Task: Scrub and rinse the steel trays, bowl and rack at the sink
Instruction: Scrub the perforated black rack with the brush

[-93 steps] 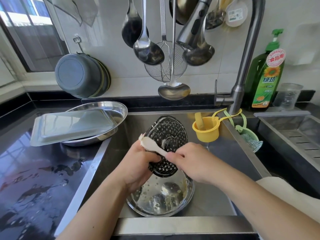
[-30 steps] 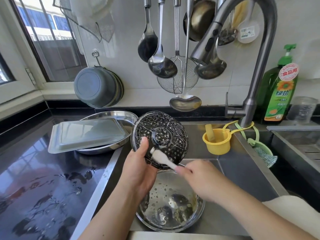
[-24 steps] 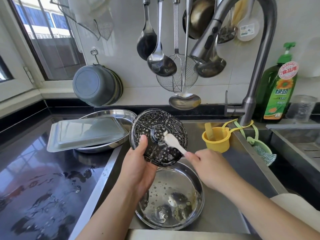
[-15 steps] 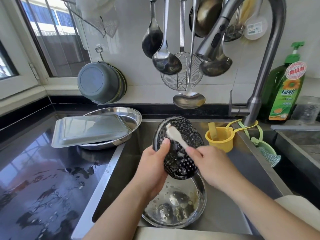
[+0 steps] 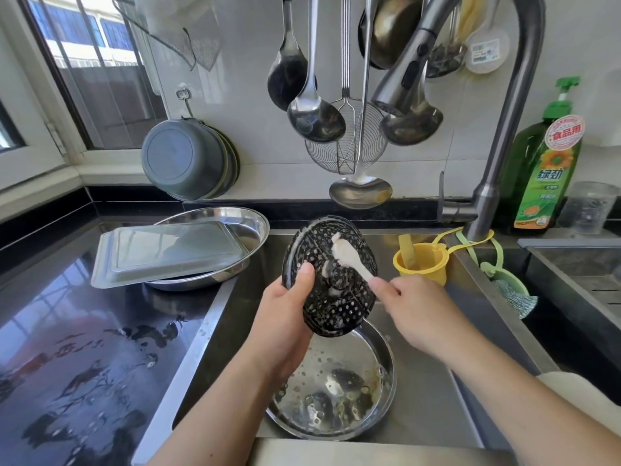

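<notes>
At a kitchen sink (image 5: pixel 433 391), I hold the perforated steel rack (image 5: pixel 331 280) tilted on edge above the basin, my left hand (image 5: pixel 285 327) curled around its lower left rim with the thumb pressed on the dark, hole-dotted face. My right hand (image 5: pixel 420 311) pinches the handle of a small pale brush (image 5: pixel 349 257), whose head rests against the upper part of the rack near its centre knob. The rack hangs clear of the steel bowl (image 5: pixel 336 388), which sits in the basin directly below, wet and speckled with droplets and what looks like residue. On the dark counter (image 5: pixel 84 348) to the left, a rectangular steel tray (image 5: pixel 168 250) lies upside down across a round steel tray (image 5: pixel 248 227), both well apart from the work in hand. The faucet head (image 5: pixel 400 89) hangs above the rack with no water visibly running; a green bottle of dish soap (image 5: pixel 544 169) stands at the back right. I judge the step in hand to be the scrubbing of the rack, with rinsing not yet begun. The next move, as I read it, calls for working the bristles across the remaining holes while turning the rack in the left hand's grip, keeping a firm hold on a slick rim, before water is needed.
</notes>
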Demonstrator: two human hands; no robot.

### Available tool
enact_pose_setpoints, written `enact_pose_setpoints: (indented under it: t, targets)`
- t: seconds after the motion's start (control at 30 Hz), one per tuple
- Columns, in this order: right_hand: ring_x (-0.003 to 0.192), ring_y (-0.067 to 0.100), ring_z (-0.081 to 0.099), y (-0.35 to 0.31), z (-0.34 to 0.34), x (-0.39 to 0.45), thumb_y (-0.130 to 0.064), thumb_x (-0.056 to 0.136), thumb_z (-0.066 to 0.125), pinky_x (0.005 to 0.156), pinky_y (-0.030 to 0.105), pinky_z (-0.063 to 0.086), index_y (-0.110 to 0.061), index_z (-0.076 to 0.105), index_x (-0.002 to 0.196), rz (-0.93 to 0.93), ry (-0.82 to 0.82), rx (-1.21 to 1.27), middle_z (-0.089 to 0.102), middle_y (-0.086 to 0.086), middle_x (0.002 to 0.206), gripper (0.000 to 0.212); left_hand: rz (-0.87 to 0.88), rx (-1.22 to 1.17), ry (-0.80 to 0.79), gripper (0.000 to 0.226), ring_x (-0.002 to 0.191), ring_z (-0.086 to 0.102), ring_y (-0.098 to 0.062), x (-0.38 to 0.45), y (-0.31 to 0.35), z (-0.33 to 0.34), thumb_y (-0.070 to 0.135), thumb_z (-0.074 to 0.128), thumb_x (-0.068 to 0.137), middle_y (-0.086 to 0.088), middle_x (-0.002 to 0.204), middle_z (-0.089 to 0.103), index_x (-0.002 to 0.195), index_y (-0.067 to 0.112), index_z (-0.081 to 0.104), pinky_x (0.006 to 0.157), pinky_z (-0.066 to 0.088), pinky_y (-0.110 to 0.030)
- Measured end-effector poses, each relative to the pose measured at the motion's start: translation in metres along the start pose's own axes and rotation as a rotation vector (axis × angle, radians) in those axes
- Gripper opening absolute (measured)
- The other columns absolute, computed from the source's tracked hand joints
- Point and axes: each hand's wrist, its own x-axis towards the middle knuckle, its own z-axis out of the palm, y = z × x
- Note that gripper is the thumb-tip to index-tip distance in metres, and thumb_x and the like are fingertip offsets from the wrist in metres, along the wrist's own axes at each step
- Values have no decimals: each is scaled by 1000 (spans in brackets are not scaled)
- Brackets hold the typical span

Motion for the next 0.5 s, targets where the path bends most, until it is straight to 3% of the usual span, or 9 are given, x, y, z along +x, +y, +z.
enact_pose_setpoints:
  t: [0.17,0.37,0.5]
  targets:
    - [56,19,41,-5,10,-11,-52,102,48,56,34,30,-10,53,65,-102,-113,-28,48,3,60,56,-21,-88,-5,42,120,69,-36,0,4,-1,27,46,110,-24,125,71,133,-6,59,111,47,-55]
    - [59,22,44,-2,-1,-1,-52,103,44,58,35,33,-3,56,67,-9,49,49,49,5,59,61,8,-128,-24,42,124,67,-33,-1,6,3,27,39,111,-20,130,70,139,0,57,111,46,-54]
    - [52,17,38,-8,8,-15,-53,102,47,54,32,28,-14,55,64,-37,-163,16,43,-1,55,55,8,-256,8,46,125,66,-35,3,11,-3,32,39,110,-20,135,67,143,3,53,106,48,-55]
